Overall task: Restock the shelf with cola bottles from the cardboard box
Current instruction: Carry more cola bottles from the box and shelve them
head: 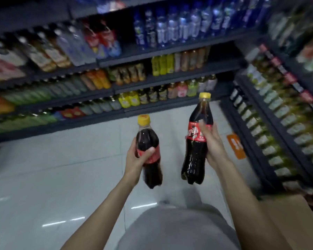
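Note:
I hold two cola bottles over the tiled floor, both dark with red labels and yellow caps. My left hand grips the left cola bottle around its label, the bottle tilted slightly. My right hand grips the right cola bottle at its label from the right side, held a bit higher and nearly upright. The cardboard box lies at the lower right, partly behind my right forearm; its inside is out of sight. Shelves full of drinks stand ahead.
A second shelf unit with rows of bottles runs along the right side, close to the box. An orange sticker marks the pale tiled floor. The view is blurred by motion.

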### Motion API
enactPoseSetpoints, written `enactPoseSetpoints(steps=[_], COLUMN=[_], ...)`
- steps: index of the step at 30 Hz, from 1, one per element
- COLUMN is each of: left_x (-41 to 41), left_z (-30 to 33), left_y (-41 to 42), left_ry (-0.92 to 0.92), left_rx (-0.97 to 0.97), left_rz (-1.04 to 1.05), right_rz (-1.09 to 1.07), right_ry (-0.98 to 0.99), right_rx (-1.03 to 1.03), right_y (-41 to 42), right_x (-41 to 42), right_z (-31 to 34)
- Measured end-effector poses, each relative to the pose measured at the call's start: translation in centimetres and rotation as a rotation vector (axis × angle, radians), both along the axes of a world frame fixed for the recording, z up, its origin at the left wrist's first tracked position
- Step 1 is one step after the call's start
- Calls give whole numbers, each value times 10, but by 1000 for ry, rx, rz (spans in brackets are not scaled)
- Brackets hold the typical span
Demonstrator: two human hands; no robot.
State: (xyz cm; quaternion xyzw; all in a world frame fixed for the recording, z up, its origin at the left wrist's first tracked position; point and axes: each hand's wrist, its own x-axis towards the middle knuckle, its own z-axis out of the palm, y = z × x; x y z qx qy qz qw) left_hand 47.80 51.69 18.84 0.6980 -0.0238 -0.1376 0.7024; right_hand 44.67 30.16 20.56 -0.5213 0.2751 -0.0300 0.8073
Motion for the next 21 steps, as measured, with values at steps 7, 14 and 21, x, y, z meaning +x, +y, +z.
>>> enactPoseSetpoints(steps=[7,14,21], left_x=[124,300,479], left_z=[12,44,122], left_y=[114,183,246], left_ry=[88,86,-237], left_rx=[17,-23,4], left_rz=[243,365,476], right_rz=[435,623,531], right_ry=[-40,-269,-644], right_rx=[-349,-445,-635], right_y=[104,179,242], right_x=[164,364,557], right_z=[13,56,118])
